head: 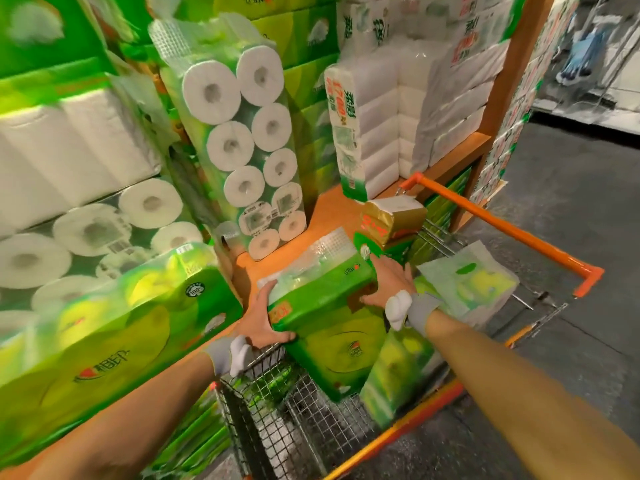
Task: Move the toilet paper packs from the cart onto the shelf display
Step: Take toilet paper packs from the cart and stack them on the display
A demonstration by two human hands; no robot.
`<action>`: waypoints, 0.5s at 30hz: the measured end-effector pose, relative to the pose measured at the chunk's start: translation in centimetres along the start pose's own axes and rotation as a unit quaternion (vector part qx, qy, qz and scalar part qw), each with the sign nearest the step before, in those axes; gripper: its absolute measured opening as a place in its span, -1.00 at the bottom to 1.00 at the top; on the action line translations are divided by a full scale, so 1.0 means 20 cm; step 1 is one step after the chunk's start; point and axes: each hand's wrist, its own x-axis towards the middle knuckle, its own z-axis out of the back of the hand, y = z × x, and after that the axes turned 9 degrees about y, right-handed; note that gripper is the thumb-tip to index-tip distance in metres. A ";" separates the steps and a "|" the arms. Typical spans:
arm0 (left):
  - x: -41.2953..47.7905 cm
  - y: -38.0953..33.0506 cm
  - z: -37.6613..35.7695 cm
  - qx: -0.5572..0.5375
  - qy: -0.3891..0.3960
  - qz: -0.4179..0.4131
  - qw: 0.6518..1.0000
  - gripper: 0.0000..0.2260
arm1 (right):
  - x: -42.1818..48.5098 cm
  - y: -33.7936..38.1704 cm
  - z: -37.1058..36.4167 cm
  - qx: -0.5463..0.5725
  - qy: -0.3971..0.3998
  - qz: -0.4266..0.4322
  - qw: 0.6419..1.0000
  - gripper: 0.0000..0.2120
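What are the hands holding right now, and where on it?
Both hold one green pack at the cart: the left hand grips its left side, the right hand its right side.

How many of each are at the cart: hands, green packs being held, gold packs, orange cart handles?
hands: 2, the left hand and the right hand
green pack, held by both hands: 1
gold pack: 1
orange cart handle: 1
Total: 5

Left hand (265,317), right hand (388,284), pack (329,306) (probably tilted)
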 end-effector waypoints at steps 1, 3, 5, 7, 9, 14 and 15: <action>-0.02 0.04 0.01 0.004 0.006 0.004 1.000 0.27 | 0.01 0.01 0.00 0.026 0.023 0.028 0.999 0.01; -0.05 0.12 0.03 0.012 0.012 0.006 1.000 0.34 | 0.04 0.04 0.00 0.076 0.064 0.086 0.991 0.06; -0.07 0.19 0.05 0.037 0.016 0.009 0.999 0.32 | 0.06 0.10 0.00 0.088 0.106 0.124 0.983 0.07; -0.08 0.23 0.09 0.073 0.023 0.002 0.997 0.31 | 0.08 0.17 -0.01 0.100 0.138 0.146 0.975 0.07; -0.08 0.23 0.13 0.119 0.032 0.024 0.992 0.28 | 0.12 0.22 -0.02 0.128 0.150 0.156 0.968 0.06; -0.02 0.11 0.20 0.219 0.034 0.021 0.975 0.11 | 0.20 0.29 -0.03 0.135 0.163 0.154 0.965 0.12; 0.00 0.07 0.20 0.232 0.036 0.015 0.972 0.07 | 0.22 0.29 -0.03 0.138 0.169 0.158 0.963 0.13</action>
